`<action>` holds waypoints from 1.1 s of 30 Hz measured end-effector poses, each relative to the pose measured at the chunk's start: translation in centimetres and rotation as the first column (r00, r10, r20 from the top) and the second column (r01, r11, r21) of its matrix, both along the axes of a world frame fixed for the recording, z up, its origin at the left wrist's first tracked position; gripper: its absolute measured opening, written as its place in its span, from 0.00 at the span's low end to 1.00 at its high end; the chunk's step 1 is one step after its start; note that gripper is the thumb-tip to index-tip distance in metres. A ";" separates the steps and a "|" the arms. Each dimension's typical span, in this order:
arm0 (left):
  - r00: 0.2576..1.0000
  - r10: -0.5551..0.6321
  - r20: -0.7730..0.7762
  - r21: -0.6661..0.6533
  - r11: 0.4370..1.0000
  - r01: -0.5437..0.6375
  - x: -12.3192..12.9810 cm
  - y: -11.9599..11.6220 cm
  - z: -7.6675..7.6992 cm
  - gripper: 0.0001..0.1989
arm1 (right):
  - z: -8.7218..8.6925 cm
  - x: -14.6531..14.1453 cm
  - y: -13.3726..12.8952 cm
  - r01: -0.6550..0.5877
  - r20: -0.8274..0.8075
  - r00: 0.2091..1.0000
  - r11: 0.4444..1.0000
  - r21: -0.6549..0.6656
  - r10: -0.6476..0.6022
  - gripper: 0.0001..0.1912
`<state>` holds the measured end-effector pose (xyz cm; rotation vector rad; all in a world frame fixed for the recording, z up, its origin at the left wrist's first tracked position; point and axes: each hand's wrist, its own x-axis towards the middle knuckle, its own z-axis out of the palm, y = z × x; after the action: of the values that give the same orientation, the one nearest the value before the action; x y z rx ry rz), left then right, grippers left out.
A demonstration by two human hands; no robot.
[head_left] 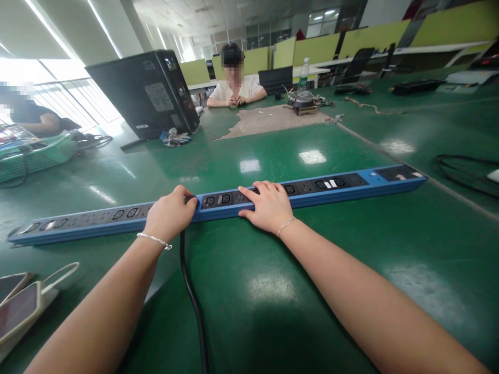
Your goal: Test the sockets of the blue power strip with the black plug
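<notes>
A long blue power strip with black sockets lies across the green table in front of me. My left hand is closed over the strip, left of its middle, around a black plug that is mostly hidden by the fingers. From below that hand a black cable runs down toward me. My right hand lies across the strip just right of the middle, its fingers over the top and the thumb against the near side, gripping it. Some sockets are covered by both hands.
A black computer case stands at the back left, with gloves beside it. Two phones lie at the near left; a green basket is beyond. Coiled black cable lies right. A person sits opposite, near a bottle.
</notes>
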<state>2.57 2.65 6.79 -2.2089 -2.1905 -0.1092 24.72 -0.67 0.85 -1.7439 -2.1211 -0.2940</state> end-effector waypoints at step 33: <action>0.994 -0.007 -0.108 -0.041 0.999 0.003 -11.3 1.7 1.7 0.19 | -0.2 0.0 0.4 -0.005 0.084 0.996 0.999 0.034 0.002 0.31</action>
<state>-8.70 4.40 8.54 -2.1849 -2.1493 0.0548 24.71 -0.28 0.61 -1.7369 -2.1641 -0.4069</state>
